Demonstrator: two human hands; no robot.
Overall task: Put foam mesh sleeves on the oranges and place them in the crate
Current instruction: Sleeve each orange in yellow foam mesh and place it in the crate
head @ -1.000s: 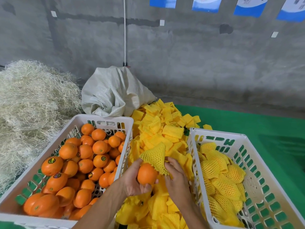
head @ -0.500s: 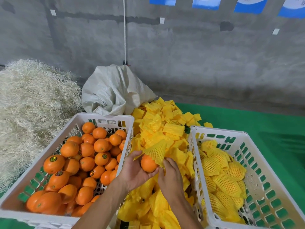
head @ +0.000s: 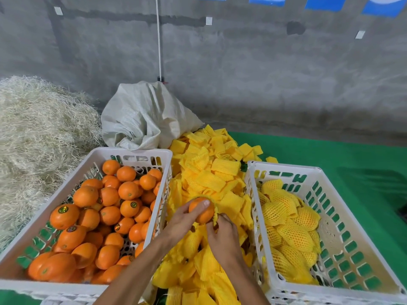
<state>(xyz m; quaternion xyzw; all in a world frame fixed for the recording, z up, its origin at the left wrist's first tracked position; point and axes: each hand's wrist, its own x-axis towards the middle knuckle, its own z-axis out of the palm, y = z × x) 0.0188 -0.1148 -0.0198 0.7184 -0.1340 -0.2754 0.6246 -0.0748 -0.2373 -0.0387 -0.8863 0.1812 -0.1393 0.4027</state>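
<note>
Presently the left hand (head: 185, 221) holds one orange (head: 202, 211) above the loose pile of foam mesh sleeves (head: 211, 179), thumb laid over its top and fingers curled beneath; this grip keeps the fruit steady while it is covered. The right hand (head: 222, 235) pinches the rim of a sleeve (head: 216, 213) at the orange's near right side. That sleeve appears bunched round the far and right edges of the fruit only, so the covering is judged partly done, with most of the peel bare.

The layout serves the work. Bare oranges fill the left crate (head: 132, 151), the sleeve pile lies between the crates within reach of both hands, and sleeved oranges (head: 286, 219) lie in the right crate (head: 284, 167), which is judged roughly half filled. All stands on a green surface (head: 352, 164). A white sack (head: 145, 115) and a heap of straw-like packing (head: 37, 133) lie behind, untouched.
</note>
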